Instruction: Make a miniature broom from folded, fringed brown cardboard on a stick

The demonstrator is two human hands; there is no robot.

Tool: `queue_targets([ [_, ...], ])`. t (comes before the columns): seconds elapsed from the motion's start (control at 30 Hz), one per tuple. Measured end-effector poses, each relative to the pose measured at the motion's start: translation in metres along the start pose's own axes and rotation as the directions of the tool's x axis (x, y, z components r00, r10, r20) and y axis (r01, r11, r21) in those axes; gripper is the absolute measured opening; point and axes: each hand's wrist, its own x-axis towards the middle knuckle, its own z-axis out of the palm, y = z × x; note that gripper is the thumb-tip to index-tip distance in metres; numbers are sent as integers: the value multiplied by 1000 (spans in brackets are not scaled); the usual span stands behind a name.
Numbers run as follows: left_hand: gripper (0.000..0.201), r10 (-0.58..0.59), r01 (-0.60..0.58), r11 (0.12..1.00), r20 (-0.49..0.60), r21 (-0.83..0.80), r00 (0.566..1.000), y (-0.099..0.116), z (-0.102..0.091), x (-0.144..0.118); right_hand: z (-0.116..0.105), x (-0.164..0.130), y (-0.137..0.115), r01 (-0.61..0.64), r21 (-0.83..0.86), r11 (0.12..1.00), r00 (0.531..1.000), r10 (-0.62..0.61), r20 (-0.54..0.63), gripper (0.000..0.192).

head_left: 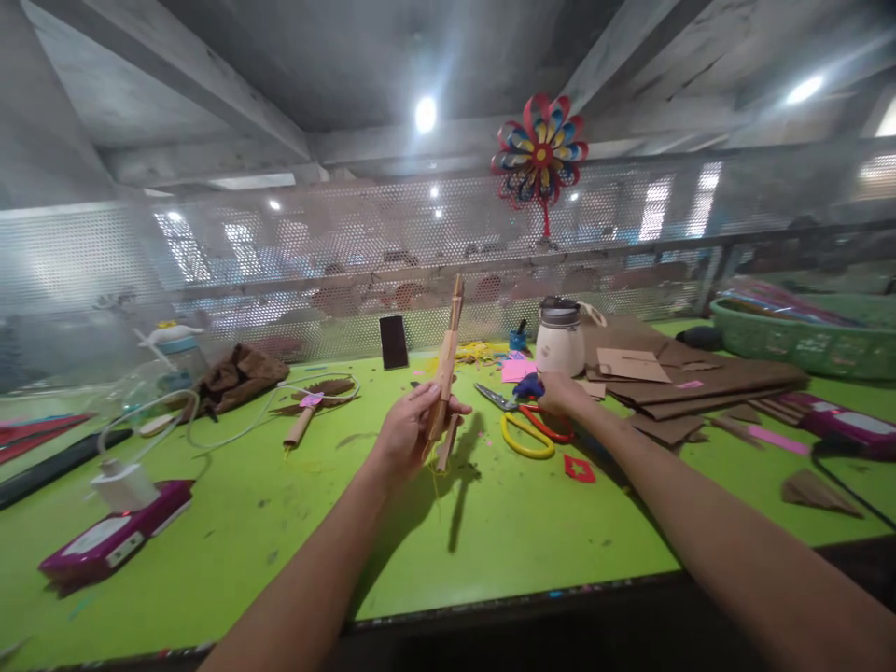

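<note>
1. Your left hand [413, 425] grips the cardboard stick [448, 359] low on its length, fingers wrapped round it. The stick stands near upright above the table [245, 523], tilted slightly, top end free.
2. Your right hand [560, 394] is out over the table, resting just beside the scissors [525, 425] and a small blue object [530, 385]. I can't tell whether it's curled on anything.
3. Handling, as a judgement: the stick looks like rolled or folded cardboard. Light, fairly stiff along its length, but it will crease or kink if you squeeze hard or lever on the free end.
4. Surface looks matte and dry, so slip is unlikely.
5. Best hold: low to mid shaft, where you have it now, with light pressure. Support the upper part with the other hand before applying side load.
6. A loose lower strip hangs below your grip; keep it from snagging.
</note>
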Motion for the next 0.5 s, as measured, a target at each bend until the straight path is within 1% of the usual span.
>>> queue_targets([
  [0.13,28,-1,1,1000,11,11,1000,0,-1,1,-2,-3,1,-80,66,995,996,83,-45,32],
  [0.2,28,5,-5,1000,3,18,1000,0,-2,2,-8,-4,2,-104,116,988,990,114,-85,32],
  [0.23,28,10,-10,1000,-8,24,1000,0,-3,2,-13,-5,1,-96,147,984,988,112,-105,33],
  [0.3,25,21,-18,998,-48,54,999,-2,-4,3,-24,-9,-2,-35,208,977,988,65,-141,34],
  [0.37,20,38,-29,995,-94,99,995,-4,-6,4,-36,-19,-10,90,296,951,985,-40,-170,34],
  [0.4,17,56,-42,992,-112,118,992,-6,-6,4,-41,-26,-16,174,355,919,976,-114,-184,36],
  [0.43,16,73,-56,989,-126,133,989,-7,-7,4,-46,-35,-22,278,541,793,959,-203,-195,39],
  [0.47,16,79,-60,988,-134,141,988,-9,-8,5,-50,-44,-28,335,698,633,937,-300,-177,40],
  [0.5,16,83,-63,988,-146,139,986,-10,-8,5,-53,-53,-34,327,813,481,908,-400,-128,41],
])
